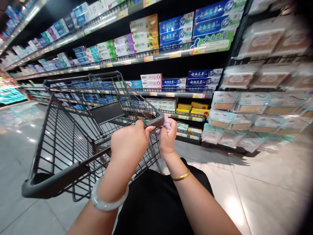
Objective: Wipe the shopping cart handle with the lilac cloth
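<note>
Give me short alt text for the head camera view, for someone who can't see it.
Two bare hands grip the rim of a dark wire shopping cart in a store aisle: the left hand on the rim, the right hand clutching a pale purple cloth against it. Shelves of boxed toothpaste stand ahead.

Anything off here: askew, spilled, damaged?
Nothing spilled or damaged. One oddity: the right hand clutches a crumpled pale purple wad against the shopping cart handle beside the left hand. The toothpaste boxes sit neatly on the shelves.
</note>
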`<action>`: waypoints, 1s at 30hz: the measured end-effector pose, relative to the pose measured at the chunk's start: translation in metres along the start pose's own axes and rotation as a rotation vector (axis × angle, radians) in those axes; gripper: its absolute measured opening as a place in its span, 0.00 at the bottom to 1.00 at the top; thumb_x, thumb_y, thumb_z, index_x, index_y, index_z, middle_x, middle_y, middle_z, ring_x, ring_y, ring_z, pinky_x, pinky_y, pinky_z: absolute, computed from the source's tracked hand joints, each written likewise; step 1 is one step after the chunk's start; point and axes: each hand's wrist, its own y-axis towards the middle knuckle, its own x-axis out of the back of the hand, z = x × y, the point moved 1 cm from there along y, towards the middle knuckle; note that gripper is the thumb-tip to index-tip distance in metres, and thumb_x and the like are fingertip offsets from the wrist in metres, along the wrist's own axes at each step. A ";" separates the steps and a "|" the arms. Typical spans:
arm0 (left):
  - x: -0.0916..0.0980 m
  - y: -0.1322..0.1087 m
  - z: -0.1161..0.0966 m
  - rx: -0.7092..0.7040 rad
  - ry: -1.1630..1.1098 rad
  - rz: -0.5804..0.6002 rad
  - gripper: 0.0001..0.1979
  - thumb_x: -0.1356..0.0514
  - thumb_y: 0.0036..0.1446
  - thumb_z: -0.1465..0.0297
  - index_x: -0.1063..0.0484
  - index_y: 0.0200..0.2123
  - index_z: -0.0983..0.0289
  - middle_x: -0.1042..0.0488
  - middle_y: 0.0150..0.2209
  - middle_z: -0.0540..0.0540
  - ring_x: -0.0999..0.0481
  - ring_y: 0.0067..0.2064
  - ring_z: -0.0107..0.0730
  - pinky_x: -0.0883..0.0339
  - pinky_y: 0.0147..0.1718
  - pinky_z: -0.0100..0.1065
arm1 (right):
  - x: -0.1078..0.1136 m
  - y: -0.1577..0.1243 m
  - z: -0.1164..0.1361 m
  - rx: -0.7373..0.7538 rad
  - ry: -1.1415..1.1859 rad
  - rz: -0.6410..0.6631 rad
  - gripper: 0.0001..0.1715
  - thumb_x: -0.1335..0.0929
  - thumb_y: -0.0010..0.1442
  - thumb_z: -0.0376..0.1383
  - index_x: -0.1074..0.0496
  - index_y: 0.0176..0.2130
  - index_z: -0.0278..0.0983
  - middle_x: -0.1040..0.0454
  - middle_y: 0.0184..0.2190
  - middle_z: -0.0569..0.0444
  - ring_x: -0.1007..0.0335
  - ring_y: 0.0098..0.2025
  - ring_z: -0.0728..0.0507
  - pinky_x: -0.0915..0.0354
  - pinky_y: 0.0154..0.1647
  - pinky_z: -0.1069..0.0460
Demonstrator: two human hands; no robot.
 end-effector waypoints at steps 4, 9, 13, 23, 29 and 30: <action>-0.008 0.013 -0.003 0.003 -0.006 -0.031 0.30 0.62 0.70 0.51 0.27 0.42 0.65 0.22 0.28 0.66 0.19 0.31 0.56 0.37 0.26 0.39 | 0.009 -0.001 0.017 0.184 0.036 -0.153 0.17 0.37 0.55 0.31 0.33 0.46 0.41 0.31 0.48 0.48 0.34 0.55 0.41 0.36 0.62 0.43; -0.020 0.028 -0.005 0.045 0.015 -0.088 0.28 0.60 0.70 0.52 0.28 0.40 0.64 0.22 0.29 0.65 0.19 0.32 0.55 0.35 0.28 0.40 | 0.001 -0.009 0.001 0.136 -0.047 -0.043 0.18 0.36 0.53 0.29 0.31 0.45 0.40 0.31 0.49 0.47 0.35 0.56 0.39 0.37 0.62 0.40; -0.025 0.039 -0.008 0.041 0.010 -0.089 0.24 0.58 0.70 0.55 0.29 0.42 0.65 0.22 0.30 0.65 0.19 0.33 0.55 0.34 0.29 0.40 | -0.009 -0.005 -0.003 -0.132 -0.021 -0.058 0.19 0.36 0.52 0.29 0.31 0.45 0.39 0.30 0.45 0.50 0.34 0.49 0.41 0.35 0.57 0.42; -0.034 0.058 -0.011 0.024 0.008 -0.078 0.23 0.60 0.71 0.59 0.31 0.46 0.67 0.21 0.34 0.68 0.18 0.37 0.53 0.34 0.32 0.38 | -0.023 0.010 -0.020 -0.119 -0.038 -0.041 0.19 0.35 0.51 0.30 0.30 0.44 0.38 0.28 0.44 0.49 0.34 0.49 0.40 0.35 0.58 0.42; -0.036 0.069 -0.015 0.048 0.011 -0.023 0.24 0.60 0.71 0.60 0.30 0.47 0.67 0.20 0.38 0.69 0.18 0.41 0.52 0.34 0.35 0.39 | -0.032 0.030 -0.001 0.056 0.006 -0.009 0.21 0.34 0.52 0.29 0.28 0.47 0.39 0.28 0.46 0.49 0.33 0.51 0.41 0.34 0.57 0.46; -0.036 0.072 -0.016 0.052 0.009 -0.022 0.24 0.60 0.71 0.59 0.30 0.47 0.67 0.20 0.38 0.69 0.18 0.42 0.52 0.34 0.36 0.38 | -0.034 0.031 -0.002 0.105 -0.007 0.003 0.22 0.34 0.53 0.29 0.28 0.48 0.39 0.28 0.48 0.48 0.33 0.53 0.41 0.35 0.59 0.46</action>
